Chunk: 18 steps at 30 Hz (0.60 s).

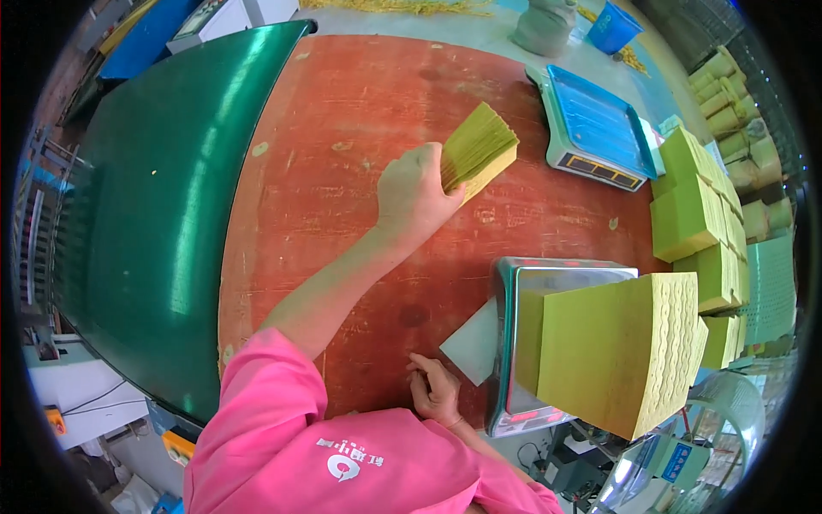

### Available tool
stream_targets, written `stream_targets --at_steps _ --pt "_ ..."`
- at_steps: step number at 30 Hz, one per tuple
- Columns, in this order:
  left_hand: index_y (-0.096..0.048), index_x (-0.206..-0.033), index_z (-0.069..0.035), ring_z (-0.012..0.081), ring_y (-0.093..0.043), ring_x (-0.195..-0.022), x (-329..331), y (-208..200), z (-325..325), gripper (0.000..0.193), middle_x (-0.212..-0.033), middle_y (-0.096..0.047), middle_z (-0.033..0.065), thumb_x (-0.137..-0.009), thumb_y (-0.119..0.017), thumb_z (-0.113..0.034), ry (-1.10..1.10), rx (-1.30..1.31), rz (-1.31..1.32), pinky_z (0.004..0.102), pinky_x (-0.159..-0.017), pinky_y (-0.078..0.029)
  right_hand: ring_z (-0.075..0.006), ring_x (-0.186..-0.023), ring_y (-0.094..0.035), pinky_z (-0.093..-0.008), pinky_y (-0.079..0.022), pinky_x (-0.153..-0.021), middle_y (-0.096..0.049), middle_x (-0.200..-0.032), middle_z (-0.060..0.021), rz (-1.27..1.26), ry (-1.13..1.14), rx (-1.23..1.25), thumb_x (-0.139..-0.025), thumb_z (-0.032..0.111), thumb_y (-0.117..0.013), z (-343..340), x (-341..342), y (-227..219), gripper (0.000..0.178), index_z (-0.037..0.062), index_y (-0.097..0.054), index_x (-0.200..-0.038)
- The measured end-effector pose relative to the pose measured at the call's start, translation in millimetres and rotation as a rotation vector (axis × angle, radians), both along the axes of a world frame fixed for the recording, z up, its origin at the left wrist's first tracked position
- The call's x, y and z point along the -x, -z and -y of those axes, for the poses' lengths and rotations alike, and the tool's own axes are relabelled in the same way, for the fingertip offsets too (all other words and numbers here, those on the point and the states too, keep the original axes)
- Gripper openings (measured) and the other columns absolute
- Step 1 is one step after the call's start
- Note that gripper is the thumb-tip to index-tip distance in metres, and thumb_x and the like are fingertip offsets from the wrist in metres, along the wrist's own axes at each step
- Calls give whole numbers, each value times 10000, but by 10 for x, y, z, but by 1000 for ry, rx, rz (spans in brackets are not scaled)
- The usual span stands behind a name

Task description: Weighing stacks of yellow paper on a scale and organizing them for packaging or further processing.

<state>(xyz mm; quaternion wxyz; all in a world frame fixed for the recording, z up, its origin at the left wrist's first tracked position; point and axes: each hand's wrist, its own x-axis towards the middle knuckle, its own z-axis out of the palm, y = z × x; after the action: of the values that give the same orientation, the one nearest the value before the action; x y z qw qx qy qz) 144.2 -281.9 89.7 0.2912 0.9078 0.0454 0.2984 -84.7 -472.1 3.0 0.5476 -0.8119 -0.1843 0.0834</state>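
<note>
My left hand (419,190) reaches out over the red tabletop (360,111) and is closed on a stack of yellow-green sheets (484,150). The stack is tilted, with its layered edges showing. Whether it touches the table I cannot tell. Close to the near edge of the table is my right hand (436,390), its fingers loosely bent and apart, with nothing in them. To its right, a digital scale (505,343) bears a large block of yellow-green sheets (599,347) with a wavy, pale side.
A second scale with a blue tray (599,116) stands at the far right. Several yellow-green stacks (685,223) are piled along the right edge. A pale sheet (473,343) lies beside the near scale. A curved green surface (163,206) borders the table's left side.
</note>
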Motion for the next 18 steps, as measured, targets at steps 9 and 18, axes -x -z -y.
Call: stream_targets --at_steps 9,18 --pt "-548 -996 -28 303 -634 -772 5 -49 -12 481 -827 -633 130 -639 -812 -213 69 -199 33 428 -664 -478 -297 -772 -663 -366 -519 -659 -665 -892 -131 11 26 -19 -792 -64 -606 -5 29 4 344 28 -616 -1123" --pt "-540 -928 -57 275 -639 -808 -144 8 20 412 -798 -630 101 -660 -801 -230 125 -373 -100 403 -670 -468 -307 -770 -659 -367 -520 -664 -661 -885 -136 28 10 -23 -803 -51 -607 14 -21 -60 326 34 -614 -1117"
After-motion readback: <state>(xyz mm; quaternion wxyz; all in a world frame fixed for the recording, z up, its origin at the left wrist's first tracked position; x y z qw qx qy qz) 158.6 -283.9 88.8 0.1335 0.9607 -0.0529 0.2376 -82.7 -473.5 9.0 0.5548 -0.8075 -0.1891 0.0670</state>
